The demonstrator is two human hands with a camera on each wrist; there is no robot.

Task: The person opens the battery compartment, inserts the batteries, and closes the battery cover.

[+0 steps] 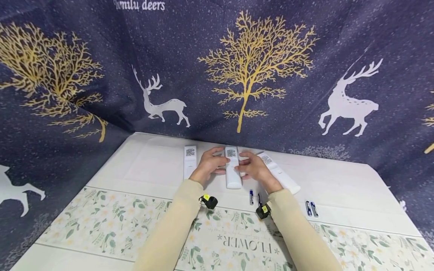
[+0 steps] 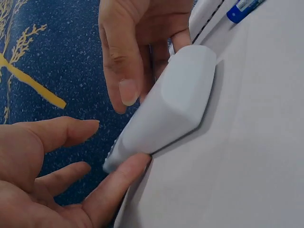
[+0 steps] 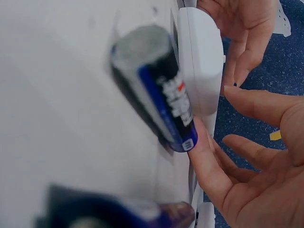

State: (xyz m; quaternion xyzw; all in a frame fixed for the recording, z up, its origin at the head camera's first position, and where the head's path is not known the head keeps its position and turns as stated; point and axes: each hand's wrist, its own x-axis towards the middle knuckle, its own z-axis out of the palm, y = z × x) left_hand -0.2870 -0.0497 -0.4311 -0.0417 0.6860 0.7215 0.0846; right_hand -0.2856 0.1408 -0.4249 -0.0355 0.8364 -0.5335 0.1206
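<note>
A white remote control [image 1: 233, 176] with a printed label on its upper part lies between the two hands. My left hand [image 1: 211, 164] is at its left side, fingers spread; in the left wrist view one fingertip [image 2: 140, 163] meets the remote's lower edge while the thumb stays apart from it. On the other side, my right hand [image 1: 255, 166] has its fingers loosely bent, with the thumb over the remote's edge in the head view. The right wrist view shows the right fingers [image 3: 209, 166] beside the remote's end, gripping nothing visible.
A second white remote [image 1: 190, 162] lies left, and a third [image 1: 283, 175] slants beyond the right wrist. One blue battery [image 1: 251, 197] lies before the middle remote, another [image 1: 259, 199] beside it. Two more batteries [image 1: 311, 209] lie further right. A dark patterned cloth [image 1: 217, 75] hangs behind.
</note>
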